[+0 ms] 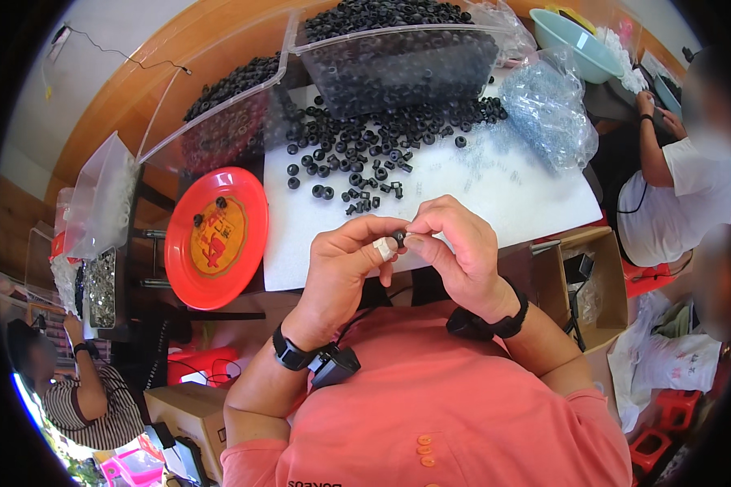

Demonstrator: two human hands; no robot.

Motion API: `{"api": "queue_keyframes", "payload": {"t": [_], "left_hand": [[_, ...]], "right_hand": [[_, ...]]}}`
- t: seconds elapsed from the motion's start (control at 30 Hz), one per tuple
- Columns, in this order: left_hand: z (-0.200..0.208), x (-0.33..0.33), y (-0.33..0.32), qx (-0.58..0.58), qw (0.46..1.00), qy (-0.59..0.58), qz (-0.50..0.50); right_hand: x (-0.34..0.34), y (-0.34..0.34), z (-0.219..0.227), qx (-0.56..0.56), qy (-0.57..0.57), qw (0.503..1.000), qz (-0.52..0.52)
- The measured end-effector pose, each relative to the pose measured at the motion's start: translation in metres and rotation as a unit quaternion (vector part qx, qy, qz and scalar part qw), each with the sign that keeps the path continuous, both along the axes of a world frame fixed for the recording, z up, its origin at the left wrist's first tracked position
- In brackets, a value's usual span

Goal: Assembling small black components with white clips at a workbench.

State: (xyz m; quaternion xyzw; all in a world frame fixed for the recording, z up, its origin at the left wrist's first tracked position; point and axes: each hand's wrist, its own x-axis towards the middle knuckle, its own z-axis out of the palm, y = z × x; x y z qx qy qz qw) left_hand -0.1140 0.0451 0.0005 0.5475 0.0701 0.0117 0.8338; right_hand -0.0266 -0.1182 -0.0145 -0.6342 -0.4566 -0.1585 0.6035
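Over the near edge of the white work surface (pixel 300 260), both my hands meet around one small round black part (pixel 399 236). My left hand (pixel 341 264), with white tape wrapped on a finger, pinches the part from its left. From the other side my right hand (pixel 459 252) closes thumb and forefinger at it; whether something tiny sits between those fingertips is too small to make out. Just beyond my hands lie scattered black parts (pixel 357 166), some round and some squarish. Small shiny pieces (pixel 471 166) are spread farther right on the white surface.
Clear bins (pixel 398 77) heaped with black parts stand at the back. A red plate (pixel 256 203) holding two black parts is at left. A clear bag (pixel 548 109) of small pieces and a pale green basin (pixel 573 45) are at right. Co-workers (pixel 654 195) sit on both sides.
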Motion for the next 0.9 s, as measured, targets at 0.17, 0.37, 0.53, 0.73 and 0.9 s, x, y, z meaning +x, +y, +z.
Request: {"api": "queue_keyframes", "payload": {"t": [0.17, 0.37, 0.53, 0.73, 0.9], "left_hand": [[-0.003, -0.003, 0.003, 0.040, 0.999, -0.025, -0.010], [-0.006, -0.004, 0.001, 0.141, 0.989, -0.038, 0.039], [-0.010, 0.000, -0.001, 0.318, 0.933, -0.145, 0.090], [-0.009, 0.000, -0.003, 0.432, 0.872, -0.207, 0.103], [-0.013, -0.001, -0.003, 0.422, 0.875, -0.217, 0.094]], "right_hand": [[-0.001, -0.003, 0.001, -0.027, 0.008, 1.000, 0.006], [-0.004, -0.005, -0.002, -0.056, 0.017, 0.998, 0.008], [-0.004, -0.003, -0.001, -0.067, 0.007, 0.998, 0.003], [-0.006, -0.002, -0.006, -0.082, 0.025, 0.996, -0.007], [-0.005, -0.003, -0.005, -0.105, 0.015, 0.994, -0.008]]}}
